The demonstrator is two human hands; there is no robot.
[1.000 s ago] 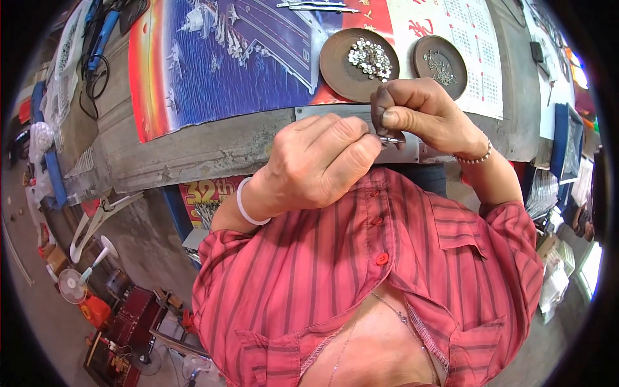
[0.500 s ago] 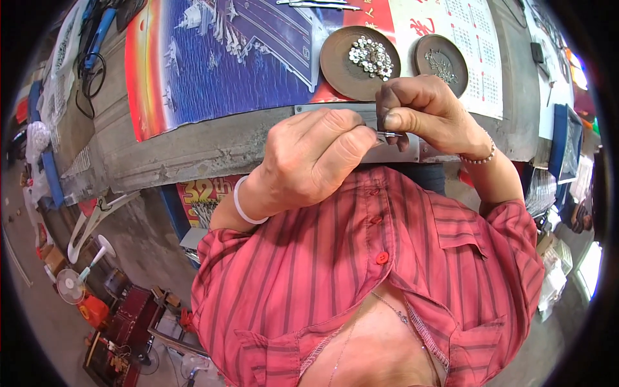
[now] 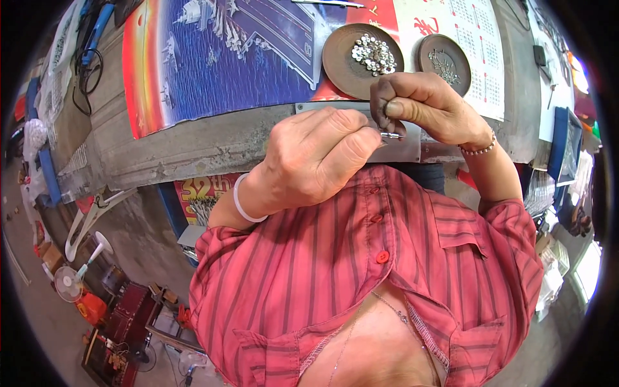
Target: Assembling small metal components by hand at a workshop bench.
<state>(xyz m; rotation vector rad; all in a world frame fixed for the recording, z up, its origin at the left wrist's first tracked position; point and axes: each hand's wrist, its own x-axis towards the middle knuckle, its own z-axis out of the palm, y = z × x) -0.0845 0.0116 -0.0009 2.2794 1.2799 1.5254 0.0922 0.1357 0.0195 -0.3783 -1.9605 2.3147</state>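
My left hand [image 3: 319, 155] is closed in a pinch at the table's near edge. A small shiny metal pin-like piece [image 3: 391, 135] sticks out to the right from its fingertips. Just above and right of that piece is my right hand [image 3: 429, 106], thumb pressed to the curled fingers. Its fingertips are dark and hide whatever they hold, if anything. Beyond my hands stands a round brown dish [image 3: 340, 68] with many small shiny metal parts [image 3: 375, 54]. A smaller brown dish [image 3: 425, 64] to its right holds tiny thin metal pieces [image 3: 443, 66].
A blue and red poster sheet [image 3: 225, 77] covers the worktable [image 3: 193, 148], with a printed calendar [image 3: 480, 58] at the right. Blue-handled tools [image 3: 97, 35] and a black cable lie at the far left. A blue bin [image 3: 566, 148] stands at the right edge.
My right thumb and fingers have lifted slightly off the small metal piece, so more of it shows. My left hand has shifted a little to the right. The dishes stay put.
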